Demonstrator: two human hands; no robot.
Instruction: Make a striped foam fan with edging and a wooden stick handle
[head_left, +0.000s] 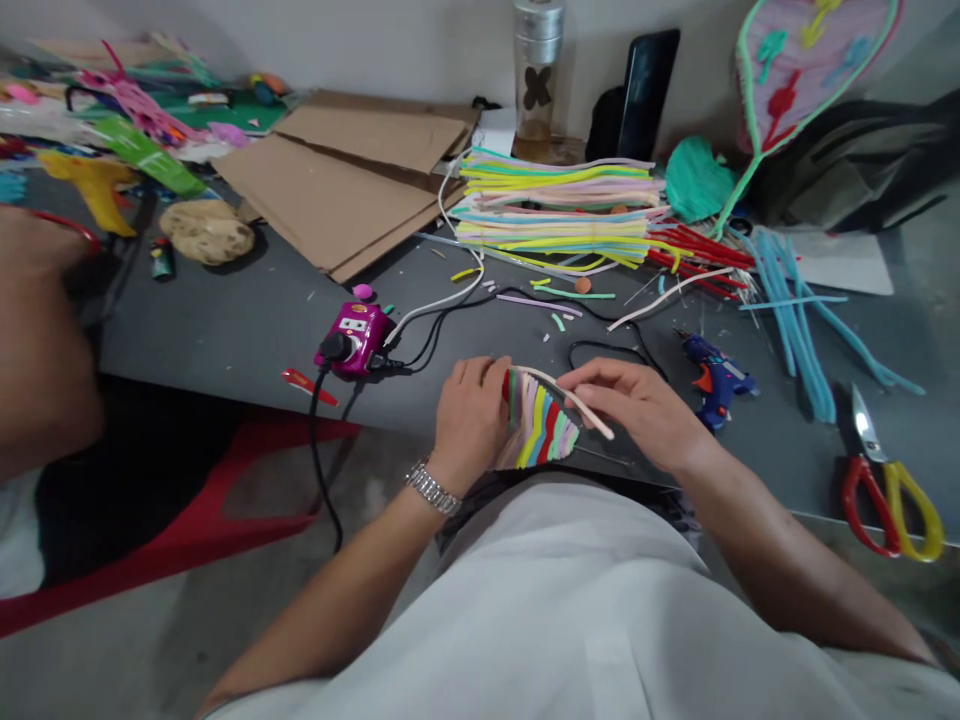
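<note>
Head view only. Left hand [471,415], with a metal wristwatch [433,488] at the wrist, clenched round the edge of a striped pipe-cleaner panel [540,432], its fingers hiding part of the stripes. Panel held just over the front edge of the grey table [225,320], its lower end hard to make out against the dark waistband. Right hand [637,410] closed on a cream pipe cleaner [574,398], one end lying across the panel's top, the contact partly hidden by fingers.

At the left edge, a co-worker's blurred arm [37,340], cut off by the frame and blocking that corner of the table. Below it, part of a red chair [172,510].

On the table, counted: two stacked bundles of mixed pipe cleaners [555,210], one loose spread of blue pipe cleaners [795,320], one blue glue gun [716,378], one pair of red-and-yellow scissors [889,510], one magenta socket [356,338] with a black plug pushed in, two cardboard sheets [330,180], one bottle [537,80]. Far-left craft scraps [135,120] too jumbled to count.
</note>
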